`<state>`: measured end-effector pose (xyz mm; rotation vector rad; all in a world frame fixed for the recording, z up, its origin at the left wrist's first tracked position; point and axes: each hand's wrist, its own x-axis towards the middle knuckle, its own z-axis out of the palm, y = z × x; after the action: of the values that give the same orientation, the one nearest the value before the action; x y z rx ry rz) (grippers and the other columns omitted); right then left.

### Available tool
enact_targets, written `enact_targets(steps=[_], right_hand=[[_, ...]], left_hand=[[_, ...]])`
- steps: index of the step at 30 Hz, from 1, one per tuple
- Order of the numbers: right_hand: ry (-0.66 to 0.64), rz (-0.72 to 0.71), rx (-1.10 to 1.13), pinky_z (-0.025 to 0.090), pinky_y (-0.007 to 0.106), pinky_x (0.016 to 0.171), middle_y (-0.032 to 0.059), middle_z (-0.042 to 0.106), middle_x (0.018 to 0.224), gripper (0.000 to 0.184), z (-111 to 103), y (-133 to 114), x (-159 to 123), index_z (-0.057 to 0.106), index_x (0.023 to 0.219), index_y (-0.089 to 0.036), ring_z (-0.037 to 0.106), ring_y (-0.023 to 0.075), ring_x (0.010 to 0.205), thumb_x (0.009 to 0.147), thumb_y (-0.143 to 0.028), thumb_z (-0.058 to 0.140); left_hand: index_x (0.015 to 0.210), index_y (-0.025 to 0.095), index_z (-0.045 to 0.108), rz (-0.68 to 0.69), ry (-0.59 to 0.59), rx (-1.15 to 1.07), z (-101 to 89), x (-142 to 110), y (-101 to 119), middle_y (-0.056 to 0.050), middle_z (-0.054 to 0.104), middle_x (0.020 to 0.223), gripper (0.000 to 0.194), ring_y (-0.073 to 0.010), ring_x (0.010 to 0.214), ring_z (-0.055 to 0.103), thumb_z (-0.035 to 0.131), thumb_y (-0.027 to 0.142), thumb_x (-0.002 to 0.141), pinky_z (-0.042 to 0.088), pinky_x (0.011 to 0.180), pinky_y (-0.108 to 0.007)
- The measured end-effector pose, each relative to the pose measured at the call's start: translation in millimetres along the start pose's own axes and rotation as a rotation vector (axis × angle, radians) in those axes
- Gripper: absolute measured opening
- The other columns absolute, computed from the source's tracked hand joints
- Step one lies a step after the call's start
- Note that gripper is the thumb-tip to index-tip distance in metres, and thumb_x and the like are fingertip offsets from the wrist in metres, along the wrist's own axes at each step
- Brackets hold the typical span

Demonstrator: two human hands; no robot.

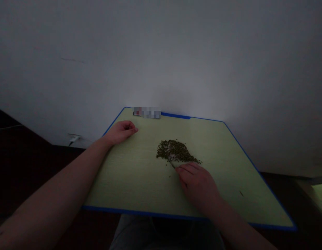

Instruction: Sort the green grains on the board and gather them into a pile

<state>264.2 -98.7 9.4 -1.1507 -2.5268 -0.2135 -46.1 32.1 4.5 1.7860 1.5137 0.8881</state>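
My feed shows the left hand (121, 132) relaxed and loosely curled on the tabletop (134, 180) near its far left corner, released and holding nothing. The right hand (196, 184) rests just below the pile of small green seeds (173, 151), which sits near the middle of the tabletop, and its fingers touch a pale strip (173, 165) at the pile's near edge. From here I cannot tell whether that hand is grasping the strip, which is too dim and small to name.
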Motion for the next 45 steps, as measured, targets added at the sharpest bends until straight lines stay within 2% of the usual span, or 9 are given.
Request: enact_targets(steps=[6,16,22,29,33,45], right_hand=[[-0.014,-0.052,0.027,0.046,0.031,0.079,0.0057,0.068,0.086,0.022,-1.1,-0.3,-0.5,0.065,0.094,-0.016,0.057,0.0166,0.082,0.078,-0.012,0.051],[0.006,-0.032,-0.017,0.046,0.032,0.08,0.0073,0.067,0.09,0.025,4.4,-0.2,0.3,0.065,0.096,-0.015,0.058,0.0175,0.084,0.077,-0.008,0.05],[0.003,0.031,-0.029,0.046,0.032,0.079,0.0073,0.068,0.089,0.023,2.7,3.2,-0.7,0.066,0.094,-0.015,0.058,0.0174,0.084,0.078,-0.01,0.05],[-0.002,0.01,0.007,0.046,0.032,0.079,0.0065,0.068,0.089,0.023,2.0,0.6,2.9,0.065,0.094,-0.015,0.058,0.0177,0.082,0.078,-0.009,0.051],[-0.012,-0.018,0.036,0.046,0.031,0.08,0.0053,0.068,0.088,0.021,0.5,-0.6,2.6,0.065,0.094,-0.017,0.058,0.0169,0.082,0.078,-0.011,0.052],[-0.079,0.025,0.035,0.046,0.031,0.079,0.0059,0.067,0.091,0.022,-0.7,2.5,9.3,0.065,0.095,-0.016,0.057,0.0178,0.084,0.078,-0.011,0.052]], left_hand=[[0.066,0.017,0.053,0.02,0.004,0.018,-0.1,1.1,0.0,0.004,0.045,0.051,0.026,-0.0072,0.046,0.039,0.057,0.042,0.068,0.029,0.046,-0.02],[0.067,0.017,0.053,-0.003,0.004,-0.008,0.4,0.0,2.3,0.004,0.045,0.05,0.025,-0.0071,0.046,0.038,0.057,0.041,0.068,0.03,0.046,-0.02],[0.066,0.017,0.052,0.006,-0.001,-0.019,0.6,0.3,0.8,0.005,0.043,0.05,0.026,-0.007,0.046,0.038,0.057,0.043,0.067,0.029,0.045,-0.02],[0.067,0.017,0.053,-0.01,0.005,-0.016,0.7,-0.7,3.5,0.004,0.044,0.051,0.025,-0.0073,0.047,0.039,0.057,0.042,0.067,0.03,0.046,-0.021],[0.066,0.017,0.053,-0.002,0.004,-0.002,-0.1,-0.8,4.6,0.005,0.043,0.05,0.025,-0.0072,0.046,0.038,0.058,0.041,0.067,0.03,0.046,-0.021],[0.067,0.016,0.053,-0.001,-0.004,-0.014,0.3,-0.9,4.1,0.005,0.043,0.05,0.026,-0.0068,0.046,0.038,0.057,0.042,0.067,0.029,0.046,-0.02]])
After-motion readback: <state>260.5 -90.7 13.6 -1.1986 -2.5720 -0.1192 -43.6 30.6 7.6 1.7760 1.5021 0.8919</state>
